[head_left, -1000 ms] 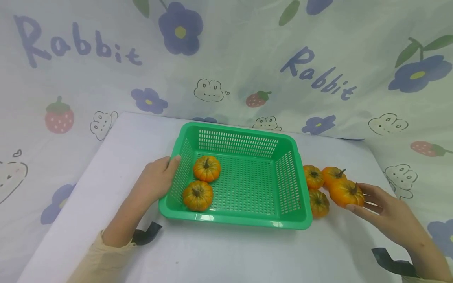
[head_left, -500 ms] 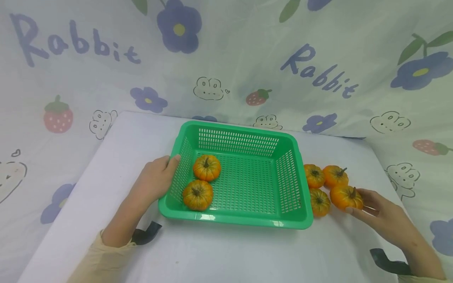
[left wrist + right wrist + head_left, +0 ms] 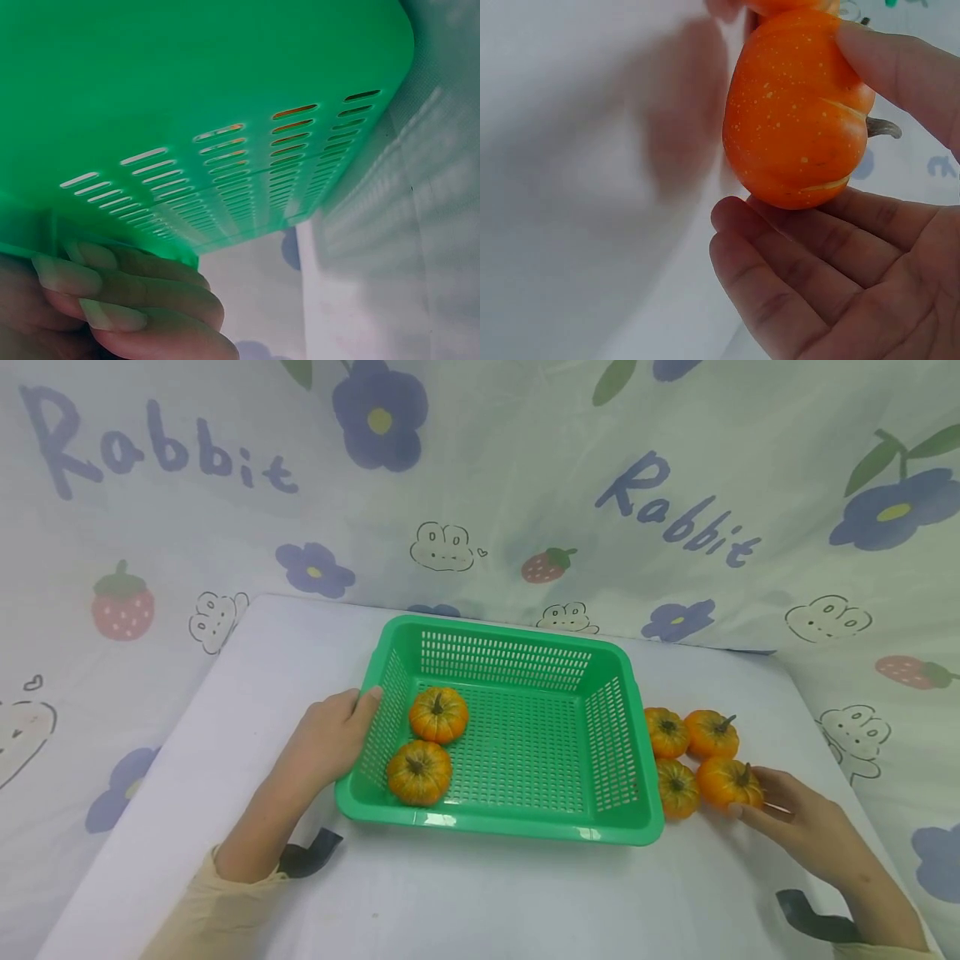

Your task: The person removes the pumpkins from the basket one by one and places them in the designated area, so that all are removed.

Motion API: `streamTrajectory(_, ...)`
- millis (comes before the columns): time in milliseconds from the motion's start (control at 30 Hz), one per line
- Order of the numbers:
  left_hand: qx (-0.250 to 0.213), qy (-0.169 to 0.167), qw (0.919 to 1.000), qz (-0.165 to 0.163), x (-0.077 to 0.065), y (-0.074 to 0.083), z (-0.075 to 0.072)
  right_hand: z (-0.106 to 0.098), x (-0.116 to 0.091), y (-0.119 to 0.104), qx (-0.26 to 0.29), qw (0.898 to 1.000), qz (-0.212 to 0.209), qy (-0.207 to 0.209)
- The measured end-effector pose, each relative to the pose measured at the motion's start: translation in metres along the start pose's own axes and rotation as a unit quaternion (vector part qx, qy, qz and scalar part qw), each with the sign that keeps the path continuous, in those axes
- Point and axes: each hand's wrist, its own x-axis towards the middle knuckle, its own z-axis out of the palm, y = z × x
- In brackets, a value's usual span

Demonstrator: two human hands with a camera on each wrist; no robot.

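My left hand point(image 3: 324, 737) grips the left rim of a green plastic basket point(image 3: 495, 827); in the left wrist view its fingers point(image 3: 142, 289) curl under that rim beside the slotted wall. Two small orange pumpkins point(image 3: 438, 716) sit inside, at the basket's left end. Off the basket's right side, my right hand point(image 3: 806, 822) holds another pumpkin point(image 3: 729, 783) by its right side, stem up. Seen from the right wrist, the thumb lies on one side of this pumpkin point(image 3: 799, 112) and the fingers on the other, close over the white table.
Three more pumpkins point(image 3: 712, 734) cluster between the basket's right wall and the held one. The white tabletop point(image 3: 480, 902) extends in front of the basket. A patterned cloth point(image 3: 480, 477) with rabbits and flowers hangs behind.
My right hand has lowered its pumpkin and shifted it slightly left, beside the other pumpkins on the table. The left hand and the basket stay in place.
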Motion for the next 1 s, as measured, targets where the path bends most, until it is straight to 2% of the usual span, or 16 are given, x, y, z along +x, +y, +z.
streamTrajectory(567,0.001,0.002,1.0000,0.005,-0.0009,0.0002,-0.0006,0.0055,0.0084,0.0026,0.011,0.998,0.036,-0.043)
streamTrajectory(1000,0.003,0.004,1.0000,0.003,-0.0003,0.0006,-0.0001,0.0072,0.0100,0.0000,0.007,0.998,0.045,-0.047)
